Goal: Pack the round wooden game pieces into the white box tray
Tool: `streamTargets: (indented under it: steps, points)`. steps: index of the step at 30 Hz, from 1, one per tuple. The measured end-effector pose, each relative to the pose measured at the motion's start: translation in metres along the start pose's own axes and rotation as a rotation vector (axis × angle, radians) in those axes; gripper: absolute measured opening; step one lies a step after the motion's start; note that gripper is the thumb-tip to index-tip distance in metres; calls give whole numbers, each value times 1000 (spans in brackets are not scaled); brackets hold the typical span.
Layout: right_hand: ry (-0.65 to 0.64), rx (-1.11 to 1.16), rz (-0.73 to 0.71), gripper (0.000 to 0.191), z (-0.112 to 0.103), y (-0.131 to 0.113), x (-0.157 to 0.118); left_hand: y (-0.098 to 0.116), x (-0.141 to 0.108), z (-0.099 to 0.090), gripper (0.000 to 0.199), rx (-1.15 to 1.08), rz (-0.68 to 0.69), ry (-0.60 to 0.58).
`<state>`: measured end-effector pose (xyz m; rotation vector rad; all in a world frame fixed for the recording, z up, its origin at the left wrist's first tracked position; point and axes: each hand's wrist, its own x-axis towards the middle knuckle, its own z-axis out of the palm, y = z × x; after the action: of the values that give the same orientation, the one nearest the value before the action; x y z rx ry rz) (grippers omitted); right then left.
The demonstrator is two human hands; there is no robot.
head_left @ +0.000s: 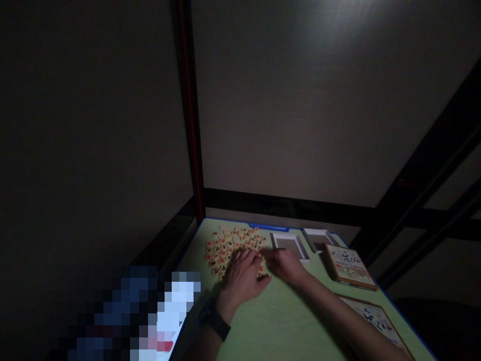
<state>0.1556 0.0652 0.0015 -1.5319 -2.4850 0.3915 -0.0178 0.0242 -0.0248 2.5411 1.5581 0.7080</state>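
Note:
Many round, pale Chinese chess pieces [219, 249] with red or black characters lie flat and close together on the left of the green table [285, 321]. My left hand [245, 273], a dark watch [215, 321] on its wrist, rests over the near right part of the spread. Its fingers stretch out across the pieces, and its thumb stands apart to the right. Beside it, at the right edge of the pieces, my right hand [288, 265] is closed with its fingers bent together. Its fingertips touch or nearly touch the pieces; whether one is pinched there cannot be made out.
Two shallow open box parts [276, 243] [306, 238] lie behind my right hand. A printed box [349, 265] is on the right, with another printed box or lid [376, 321] nearer. Walls [285, 110] stand behind and left. A blurred bright patch [176, 306] covers the lower left.

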Motion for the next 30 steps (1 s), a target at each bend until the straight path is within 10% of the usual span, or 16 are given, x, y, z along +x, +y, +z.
streamTargets:
  steps: [14, 23, 30]
  points:
    - [-176, 953, 118, 22, -5, 33, -9, 3, -1, 3, 38, -73, 90, -30]
    - [-111, 713, 188, 22, 29, 27, 0, 2, 1, -2, 43, -73, 56, 2]
    - [-22, 453, 117, 16, 8, 17, -2, -1, 2, -2, 37, -43, -4, 43]
